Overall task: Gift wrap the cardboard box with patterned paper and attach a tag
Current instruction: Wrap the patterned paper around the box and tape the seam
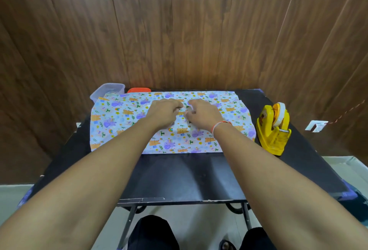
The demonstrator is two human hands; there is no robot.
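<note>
Patterned paper (123, 122), white with purple and orange animals, lies over the far half of the black table (179, 176). It rises in the middle, where it is folded over the cardboard box, which is hidden. My left hand (162, 113) and my right hand (203, 113) sit on top of that raised part, side by side, fingers curled and pinching the paper's edges where they meet. No tag is in sight.
A yellow tape dispenser (273, 128) stands right of the paper. At the back left are a clear plastic container (107, 91) and an orange lid (138, 89). A wood-panel wall rises right behind the table. My knees show below the near edge.
</note>
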